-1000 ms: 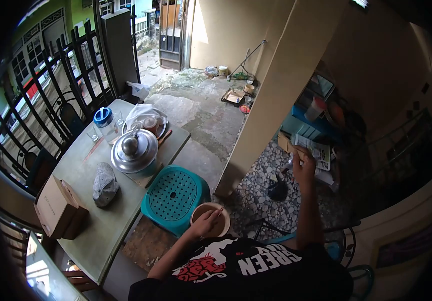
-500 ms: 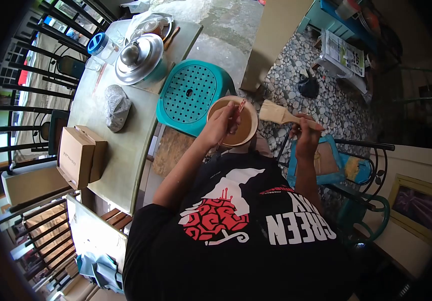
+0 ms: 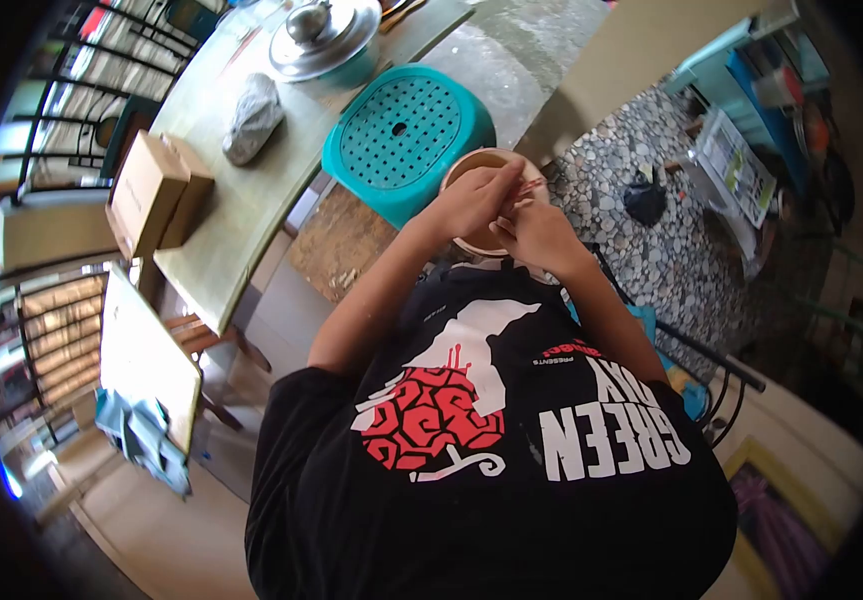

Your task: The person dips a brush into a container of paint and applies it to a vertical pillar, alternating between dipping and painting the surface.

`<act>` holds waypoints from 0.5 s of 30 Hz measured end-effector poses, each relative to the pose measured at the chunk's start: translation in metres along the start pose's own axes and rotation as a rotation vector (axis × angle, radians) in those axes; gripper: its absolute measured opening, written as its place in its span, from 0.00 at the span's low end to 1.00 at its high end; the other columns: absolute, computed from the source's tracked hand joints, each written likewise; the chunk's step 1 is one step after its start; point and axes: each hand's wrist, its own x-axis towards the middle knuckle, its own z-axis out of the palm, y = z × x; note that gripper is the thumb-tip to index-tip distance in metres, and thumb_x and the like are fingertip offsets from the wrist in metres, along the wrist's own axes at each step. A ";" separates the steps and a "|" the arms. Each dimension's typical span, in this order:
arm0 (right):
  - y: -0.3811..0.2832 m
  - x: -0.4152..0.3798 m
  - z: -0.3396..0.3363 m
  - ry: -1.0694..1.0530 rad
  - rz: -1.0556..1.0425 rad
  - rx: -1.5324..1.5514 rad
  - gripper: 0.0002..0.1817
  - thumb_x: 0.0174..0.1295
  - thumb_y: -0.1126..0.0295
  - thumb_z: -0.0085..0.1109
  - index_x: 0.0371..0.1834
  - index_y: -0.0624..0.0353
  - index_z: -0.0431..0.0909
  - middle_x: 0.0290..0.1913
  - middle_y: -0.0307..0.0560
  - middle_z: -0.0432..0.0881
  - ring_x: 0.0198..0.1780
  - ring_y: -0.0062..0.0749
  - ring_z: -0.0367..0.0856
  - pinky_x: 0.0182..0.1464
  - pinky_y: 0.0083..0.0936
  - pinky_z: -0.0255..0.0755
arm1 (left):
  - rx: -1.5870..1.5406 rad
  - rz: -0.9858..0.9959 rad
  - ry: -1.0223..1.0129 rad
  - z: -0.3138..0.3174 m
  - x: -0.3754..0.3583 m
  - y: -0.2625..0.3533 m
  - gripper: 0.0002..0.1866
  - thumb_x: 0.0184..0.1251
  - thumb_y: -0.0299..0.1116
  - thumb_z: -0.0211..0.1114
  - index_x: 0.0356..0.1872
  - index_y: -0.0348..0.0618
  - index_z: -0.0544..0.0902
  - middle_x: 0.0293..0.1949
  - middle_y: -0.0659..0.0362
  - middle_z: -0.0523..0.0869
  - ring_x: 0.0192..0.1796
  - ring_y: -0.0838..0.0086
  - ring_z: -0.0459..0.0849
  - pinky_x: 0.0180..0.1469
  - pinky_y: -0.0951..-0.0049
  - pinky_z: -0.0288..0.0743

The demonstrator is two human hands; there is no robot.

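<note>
My left hand point(image 3: 473, 203) is closed over the mouth of a round pinkish-beige pot point(image 3: 458, 172) with brownish contents. A thin red-and-white strip, perhaps a small packet point(image 3: 530, 187), sticks out between its fingertips and my right hand point(image 3: 543, 236). The fingers of my right hand are curled against the same strip, and the two hands touch. Both hands cover much of the pot. The wide paintbrush is not visible in this view. A teal plastic stool point(image 3: 401, 125) with a perforated top stands beside the pot on the left.
On the long table point(image 3: 241, 225) are a lidded metal pot point(image 3: 323, 45), a grey plastic-wrapped lump point(image 3: 254, 120) and a cardboard box point(image 3: 156, 195). A wooden board point(image 3: 336, 240) lies below the stool. To the right are pebble-patterned flooring point(image 3: 631, 270), a black bag point(image 3: 643, 200) and a metal chair point(image 3: 701, 350).
My right hand has moved left to meet my left hand over the pot, and the paintbrush it held is out of sight. The camera view has turned and shifted.
</note>
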 end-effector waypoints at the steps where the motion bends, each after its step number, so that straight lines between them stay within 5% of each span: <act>1: 0.006 0.006 0.003 -0.025 -0.033 0.001 0.13 0.56 0.61 0.51 0.27 0.59 0.79 0.27 0.52 0.81 0.31 0.47 0.80 0.38 0.40 0.73 | 0.058 0.063 0.031 0.005 0.004 0.001 0.32 0.72 0.55 0.36 0.31 0.37 0.79 0.21 0.63 0.71 0.23 0.79 0.68 0.26 0.79 0.63; 3: 0.025 0.016 0.022 -0.085 -0.084 -0.089 0.15 0.55 0.60 0.52 0.24 0.60 0.80 0.27 0.52 0.81 0.32 0.45 0.81 0.38 0.38 0.73 | 0.110 0.115 0.095 0.011 0.012 0.005 0.32 0.72 0.55 0.36 0.27 0.36 0.78 0.21 0.61 0.71 0.23 0.77 0.69 0.27 0.77 0.65; 5: 0.053 0.023 0.048 -0.153 -0.146 -0.083 0.15 0.54 0.61 0.53 0.33 0.63 0.78 0.32 0.55 0.82 0.37 0.46 0.81 0.42 0.38 0.74 | 0.206 0.016 -0.021 0.013 0.018 0.013 0.36 0.72 0.55 0.31 0.31 0.30 0.77 0.23 0.50 0.77 0.31 0.66 0.80 0.35 0.68 0.73; 12: 0.056 0.028 -0.004 -0.207 -0.195 -0.245 0.13 0.54 0.61 0.53 0.35 0.56 0.80 0.31 0.54 0.81 0.34 0.43 0.81 0.38 0.37 0.74 | 0.314 0.145 0.163 0.023 0.035 0.007 0.35 0.73 0.52 0.27 0.35 0.31 0.76 0.25 0.46 0.77 0.32 0.54 0.78 0.37 0.65 0.71; 13: 0.060 0.024 -0.010 -0.135 -0.230 -0.129 0.12 0.55 0.62 0.53 0.36 0.56 0.80 0.30 0.54 0.81 0.33 0.43 0.81 0.36 0.37 0.74 | 0.314 0.140 0.175 0.024 0.038 0.003 0.35 0.73 0.52 0.27 0.35 0.31 0.76 0.25 0.46 0.77 0.32 0.54 0.78 0.37 0.65 0.71; 15: 0.064 0.018 -0.021 -0.059 -0.262 -0.008 0.12 0.56 0.63 0.53 0.37 0.56 0.80 0.29 0.55 0.80 0.31 0.42 0.81 0.35 0.38 0.74 | 0.258 0.164 0.237 0.027 0.044 -0.002 0.33 0.72 0.54 0.34 0.26 0.32 0.75 0.22 0.58 0.72 0.27 0.74 0.72 0.32 0.74 0.68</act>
